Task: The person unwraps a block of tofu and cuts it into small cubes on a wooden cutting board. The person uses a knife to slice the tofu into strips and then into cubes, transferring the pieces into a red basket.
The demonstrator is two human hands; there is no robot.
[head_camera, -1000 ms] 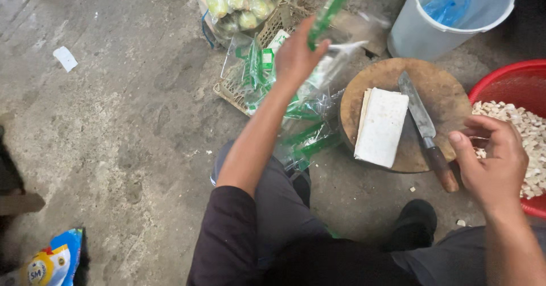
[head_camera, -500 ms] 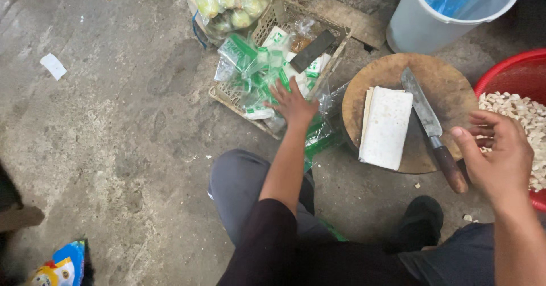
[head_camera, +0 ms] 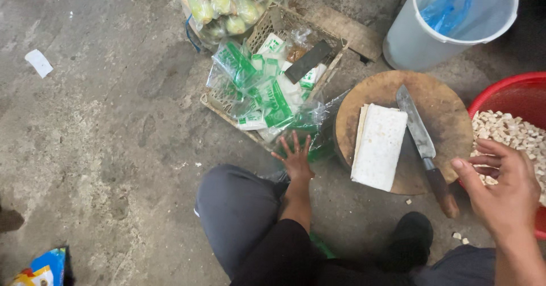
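knife (head_camera: 422, 141) on chopping block (head_camera: 441, 101), between hands, untouched.

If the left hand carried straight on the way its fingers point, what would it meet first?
Most likely the clear plastic bags with green print just past the fingertips of the left hand, then the flat woven basket behind them. Depth is hard to judge.
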